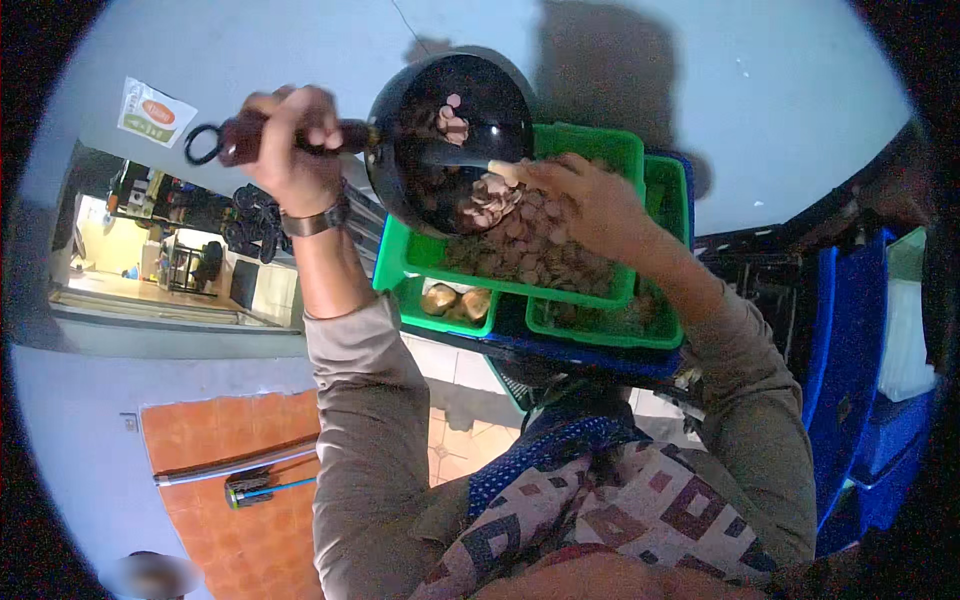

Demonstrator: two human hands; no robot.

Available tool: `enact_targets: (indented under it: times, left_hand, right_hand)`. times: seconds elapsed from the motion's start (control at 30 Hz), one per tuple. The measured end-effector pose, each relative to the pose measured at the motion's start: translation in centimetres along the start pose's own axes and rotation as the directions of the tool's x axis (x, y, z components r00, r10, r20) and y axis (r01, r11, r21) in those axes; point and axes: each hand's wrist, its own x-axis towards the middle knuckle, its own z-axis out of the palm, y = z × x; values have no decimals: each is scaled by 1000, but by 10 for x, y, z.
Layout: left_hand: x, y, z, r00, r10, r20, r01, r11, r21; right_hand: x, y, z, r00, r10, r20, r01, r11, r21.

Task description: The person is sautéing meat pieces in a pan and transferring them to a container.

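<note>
My left hand [289,150] grips the brown handle [244,139] of a black frying pan [420,105], which is tipped over a green plastic tray [630,289]. Thin pinkish-brown round slices [454,127] cling inside the pan, and a paler heap of slices [495,201] lies at its lower edge. Many darker slices [540,255] cover the tray. My right hand [592,199] is over the tray's right side, its fingers around the pale end of a utensil [504,172]. A greyish blade seems to reach from it into the pan; blur hides its exact kind.
More green trays [660,337] sit underneath, one holding round brown pieces [442,300]. Blue plastic containers [847,360] stand at the right. A pale wall [757,112] rises behind the pan, with a packet [156,112] at left. Part of a person's head [150,574] shows at lower left.
</note>
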Motion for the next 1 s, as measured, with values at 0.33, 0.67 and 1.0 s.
enact_targets:
  times: [0.33, 0.67, 1.0]
  left_hand:
    - [-12, 9, -29, 1000, -2, -17, 1, 997, -75]
    - [-19, 8, -11, 998, -67, 16, 67, 998, -11]
    - [-20, 9, 5, 999, -41, -30, 39, 998, -51]
  right_hand:
    - [9, -40, 14, 998, 23, 57, -23, 1000, 5]
    - [3, -32, -3, 999, 14, 50, -7, 992, -123]
    - [4, -4, -10, 1000, 21, -12, -23, 982, -186]
